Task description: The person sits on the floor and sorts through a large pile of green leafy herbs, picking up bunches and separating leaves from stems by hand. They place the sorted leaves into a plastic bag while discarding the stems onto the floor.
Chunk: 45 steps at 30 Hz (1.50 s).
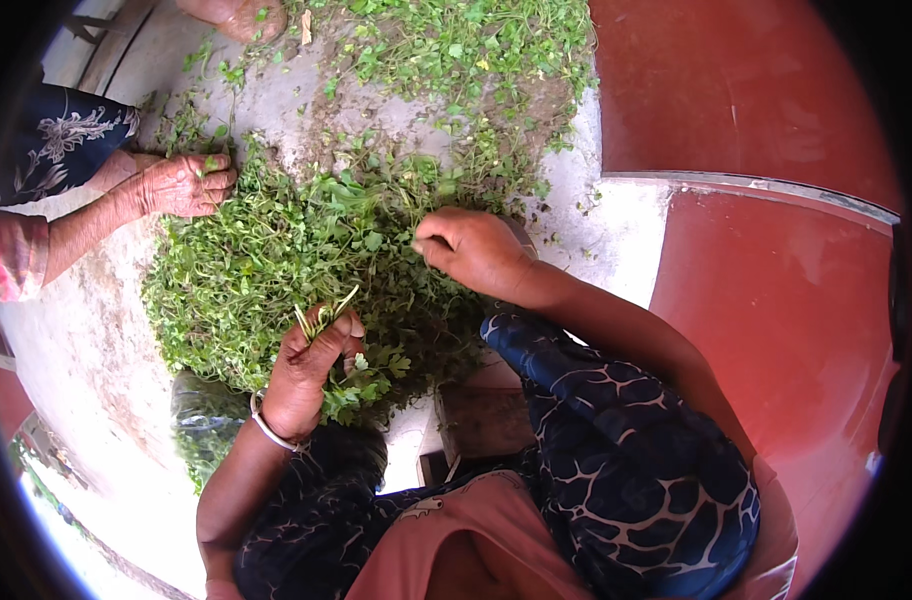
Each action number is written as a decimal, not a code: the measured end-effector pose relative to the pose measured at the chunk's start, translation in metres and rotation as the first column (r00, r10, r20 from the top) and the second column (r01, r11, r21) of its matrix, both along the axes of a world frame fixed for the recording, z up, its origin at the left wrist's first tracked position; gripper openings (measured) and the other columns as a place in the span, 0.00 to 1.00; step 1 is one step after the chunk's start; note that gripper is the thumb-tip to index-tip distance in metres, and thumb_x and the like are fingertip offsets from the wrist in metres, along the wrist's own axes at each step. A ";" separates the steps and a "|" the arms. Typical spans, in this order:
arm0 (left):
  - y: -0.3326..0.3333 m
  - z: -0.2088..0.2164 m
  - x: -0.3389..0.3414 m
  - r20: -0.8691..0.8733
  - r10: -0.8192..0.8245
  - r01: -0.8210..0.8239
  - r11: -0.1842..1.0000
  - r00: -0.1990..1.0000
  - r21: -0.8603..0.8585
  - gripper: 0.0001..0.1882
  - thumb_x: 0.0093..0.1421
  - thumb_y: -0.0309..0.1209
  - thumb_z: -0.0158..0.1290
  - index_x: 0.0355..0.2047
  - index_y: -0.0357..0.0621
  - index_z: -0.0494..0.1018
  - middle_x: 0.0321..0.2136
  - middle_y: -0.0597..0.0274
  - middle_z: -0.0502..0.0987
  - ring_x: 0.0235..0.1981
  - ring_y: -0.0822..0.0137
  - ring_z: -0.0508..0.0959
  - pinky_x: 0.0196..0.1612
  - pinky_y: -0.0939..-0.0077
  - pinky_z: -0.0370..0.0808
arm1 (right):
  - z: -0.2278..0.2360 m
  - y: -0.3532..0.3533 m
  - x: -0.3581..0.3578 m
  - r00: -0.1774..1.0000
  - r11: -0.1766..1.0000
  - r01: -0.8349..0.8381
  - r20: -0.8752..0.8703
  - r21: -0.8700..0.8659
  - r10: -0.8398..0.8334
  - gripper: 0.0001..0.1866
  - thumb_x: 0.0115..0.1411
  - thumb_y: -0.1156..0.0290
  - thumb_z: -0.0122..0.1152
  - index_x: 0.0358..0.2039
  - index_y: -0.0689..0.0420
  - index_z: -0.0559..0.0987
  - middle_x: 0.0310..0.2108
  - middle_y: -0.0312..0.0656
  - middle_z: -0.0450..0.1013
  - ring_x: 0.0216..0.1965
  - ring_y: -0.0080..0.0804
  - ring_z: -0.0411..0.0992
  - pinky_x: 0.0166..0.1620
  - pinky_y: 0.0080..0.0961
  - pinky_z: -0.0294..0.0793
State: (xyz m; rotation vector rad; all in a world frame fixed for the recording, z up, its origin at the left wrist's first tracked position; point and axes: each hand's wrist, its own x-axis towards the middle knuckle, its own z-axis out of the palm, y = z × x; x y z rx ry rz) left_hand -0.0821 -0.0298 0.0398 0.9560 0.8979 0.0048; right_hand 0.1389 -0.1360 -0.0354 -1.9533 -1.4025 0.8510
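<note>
A big heap of leafy green herbs (pixel 266 250), with fine stems and lobed leaves, lies on the ground in front of me. My left hand (pixel 311 365), with a pale bangle at the wrist, is closed round a small bunch of herb sprigs (pixel 361 388). Their cut-looking pale stems point up past the thumb, and the leaves hang below the fist. Over the heap's right side my right hand (pixel 471 250) has its fingers curled, thumb and fingertips pressed together. Whatever the pinch may contain is too small to make out.
Another person's hand (pixel 191 185) reaches into the heap from the left. More herbs (pixel 466 45) are spread on the floor farther off. A foot (pixel 238 15) shows at the top. Red panels (pixel 766 290) stand along the right, and a plastic bag (pixel 211 415) lies beside my left knee.
</note>
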 end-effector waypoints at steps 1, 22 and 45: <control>0.001 -0.002 -0.001 0.002 -0.003 0.003 1.000 1.000 -0.002 0.09 0.61 0.36 0.49 0.33 0.43 0.70 0.28 0.67 0.72 0.25 0.73 0.69 0.29 0.79 0.66 | -0.001 -0.005 -0.004 0.996 0.994 -0.082 -0.022 0.066 0.084 0.07 0.56 0.64 0.56 0.29 0.54 0.74 0.27 0.40 0.70 0.28 0.39 0.72 0.30 0.31 0.70; -0.002 -0.011 -0.004 -0.016 0.021 -0.021 1.000 1.000 -0.008 0.09 0.61 0.36 0.50 0.30 0.43 0.69 0.30 0.65 0.72 0.27 0.73 0.69 0.30 0.79 0.66 | 0.020 0.008 -0.006 0.852 0.844 -0.514 0.019 -0.151 0.523 0.12 0.56 0.62 0.52 0.39 0.52 0.72 0.36 0.44 0.70 0.36 0.40 0.72 0.36 0.37 0.76; -0.003 -0.013 -0.006 -0.015 0.020 -0.021 1.000 1.000 -0.024 0.08 0.60 0.33 0.50 0.30 0.40 0.70 0.28 0.66 0.72 0.25 0.75 0.67 0.32 0.81 0.65 | -0.007 0.053 0.132 0.678 0.993 -0.098 0.725 -0.071 0.118 0.13 0.44 0.81 0.53 0.33 0.56 0.72 0.38 0.45 0.69 0.41 0.41 0.70 0.42 0.31 0.72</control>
